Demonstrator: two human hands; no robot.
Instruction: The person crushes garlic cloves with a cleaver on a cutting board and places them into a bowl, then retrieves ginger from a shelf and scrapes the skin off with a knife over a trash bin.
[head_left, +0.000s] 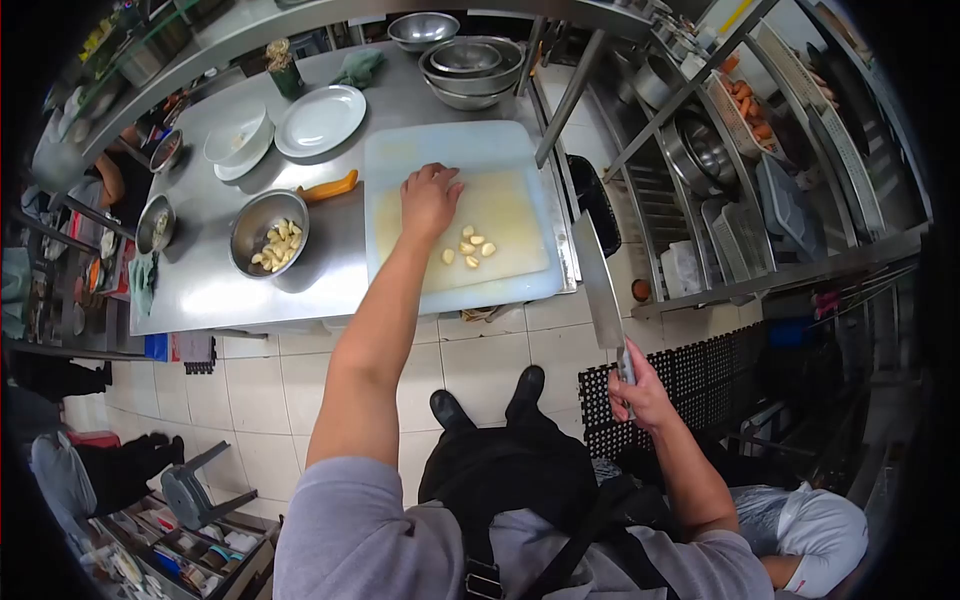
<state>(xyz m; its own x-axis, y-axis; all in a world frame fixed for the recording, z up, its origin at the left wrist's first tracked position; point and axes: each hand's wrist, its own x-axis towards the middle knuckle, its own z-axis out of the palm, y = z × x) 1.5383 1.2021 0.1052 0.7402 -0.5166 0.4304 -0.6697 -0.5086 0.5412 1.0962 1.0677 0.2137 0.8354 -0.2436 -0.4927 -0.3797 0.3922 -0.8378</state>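
Note:
My left hand (430,200) rests on the upper part of the yellowish cutting board (510,205), fingers bent; whether anything is under them is hidden. Several peeled garlic cloves (470,247) lie on the board below and to the right of it. Off the board's right side, my right hand (640,388) grips the handle of a cleaver (598,285), its broad blade pointing up and away from me. Left of the board stands a steel bowl (240,235) with more cloves inside. An orange-handled tool (330,187) lies between bowl and board.
White plates (320,122) and a white bowl (238,135) stand at the back left. Stacked steel bowls (470,95) sit behind the board. A metal shelf rack (700,292) is on the right. Another person's sleeve (830,535) shows at lower right.

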